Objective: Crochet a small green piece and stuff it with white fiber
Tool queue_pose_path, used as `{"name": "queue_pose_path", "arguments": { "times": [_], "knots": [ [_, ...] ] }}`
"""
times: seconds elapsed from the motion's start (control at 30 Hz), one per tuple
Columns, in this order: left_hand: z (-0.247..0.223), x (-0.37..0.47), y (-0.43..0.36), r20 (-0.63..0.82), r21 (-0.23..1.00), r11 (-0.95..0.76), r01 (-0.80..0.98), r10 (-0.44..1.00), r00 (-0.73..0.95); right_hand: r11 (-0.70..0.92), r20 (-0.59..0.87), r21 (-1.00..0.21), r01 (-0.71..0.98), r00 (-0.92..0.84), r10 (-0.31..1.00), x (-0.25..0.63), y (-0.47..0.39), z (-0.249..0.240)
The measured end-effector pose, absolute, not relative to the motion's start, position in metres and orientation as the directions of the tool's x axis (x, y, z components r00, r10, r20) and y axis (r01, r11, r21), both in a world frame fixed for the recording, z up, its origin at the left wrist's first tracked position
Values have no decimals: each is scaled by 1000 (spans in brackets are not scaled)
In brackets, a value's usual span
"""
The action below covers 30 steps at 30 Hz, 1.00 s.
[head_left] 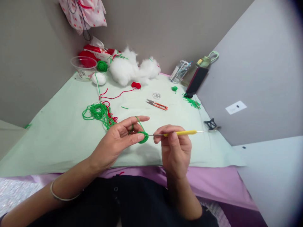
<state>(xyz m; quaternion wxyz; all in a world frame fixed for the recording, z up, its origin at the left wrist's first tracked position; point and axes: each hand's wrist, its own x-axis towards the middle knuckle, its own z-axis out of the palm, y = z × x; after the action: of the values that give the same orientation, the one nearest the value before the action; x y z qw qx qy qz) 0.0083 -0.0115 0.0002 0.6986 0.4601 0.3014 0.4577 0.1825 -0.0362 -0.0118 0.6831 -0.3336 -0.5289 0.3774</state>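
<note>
Between the thumb and fingers of my left hand [118, 137] is a small round green crochet piece [144, 138]. Green yarn runs from it over my raised left index finger. My right hand [176, 146] grips a crochet hook [181, 133] by its yellow handle, and the thin metal shaft points left, its tip at the green piece. Whether the tip is inside a stitch, I cannot tell. Beyond my left hand lies a loose tangle of green yarn [97, 112], with red yarn [110, 115] beside it.
Orange-handled thread snips [157, 105] lie mid-table, near a small clear dish [156, 95]. White stuffing [124, 67], a plastic tub [84, 69] and a green yarn ball [102, 66] stand at the back. A phone [197, 80] leans at right, above green yarn scraps [193, 103].
</note>
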Motion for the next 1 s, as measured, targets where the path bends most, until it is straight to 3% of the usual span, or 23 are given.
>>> {"name": "queue_pose_path", "arguments": {
  "times": [0.1, 0.2, 0.33, 0.4, 0.47, 0.57, 0.67, 0.83, 1.0],
  "knots": [
    [1, 14, -13, -14, 902, 190, -387, 910, 414, 561, 550, -825, -62, 139, 824, 178, -34, -13],
    [1, 21, -16, -33, 880, 204, -430, 928, 371, 619, 636, -771, 148, 135, 760, 173, -35, -18],
    [-1, 26, -18, -126, 799, 314, -513, 921, 367, 693, 816, -520, 500, 50, 576, 171, -38, -30],
    [-1, 26, -16, -213, 718, 445, -535, 872, 440, 714, 853, -454, 532, 29, 521, 172, -38, -31],
    [-1, 23, -12, -268, 653, 531, -540, 829, 491, 704, 806, -565, 430, 107, 582, 174, -37, -28],
    [-1, 19, -9, -259, 656, 513, -554, 842, 474, 610, 609, -788, 89, 258, 750, 177, -35, -19],
    [-1, 19, -10, -204, 735, 438, -517, 871, 448, 503, 472, -851, -152, 203, 858, 176, -34, -16],
    [-3, 20, -13, -113, 860, 300, -414, 901, 418, 441, 425, -887, -136, 133, 895, 174, -33, -22],
    [-2, 11, -14, -47, 943, 177, -283, 911, 410, 376, 351, -888, -265, 141, 926, 177, -28, -19]
  ]
}}
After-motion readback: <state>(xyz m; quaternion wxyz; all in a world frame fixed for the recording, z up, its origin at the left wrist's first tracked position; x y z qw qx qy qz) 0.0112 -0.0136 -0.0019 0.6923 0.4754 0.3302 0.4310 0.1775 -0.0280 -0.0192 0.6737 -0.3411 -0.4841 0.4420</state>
